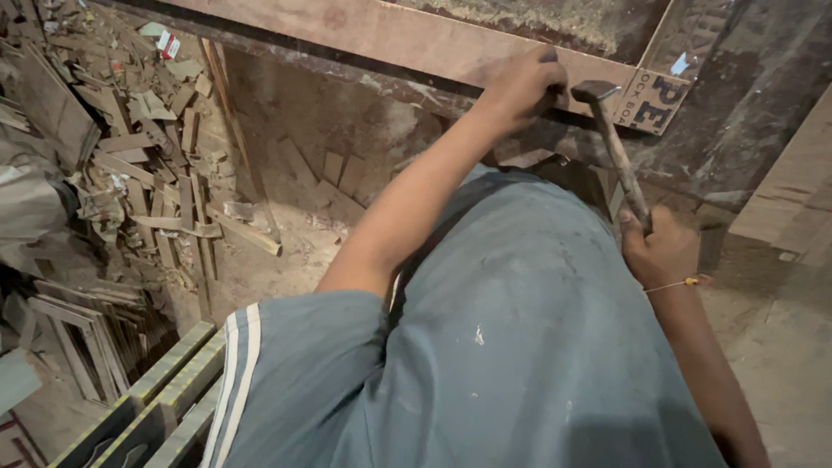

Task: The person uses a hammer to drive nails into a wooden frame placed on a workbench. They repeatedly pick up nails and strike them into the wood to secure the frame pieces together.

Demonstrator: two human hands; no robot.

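My left hand pinches something hidden against the board edge, my right hand grips the hammer; next, I judge, a careful tap.

Can't really see what the left hand is pinching against the plywood board, its fingers curl over the spot right beside the hammer head. The handle's lower end disappears inside the right hand, so no telling how long it is below the grip. The board runs off the top edge. The scrap wood pile, far left of the grip, is a blurry jumble cut by the frame.
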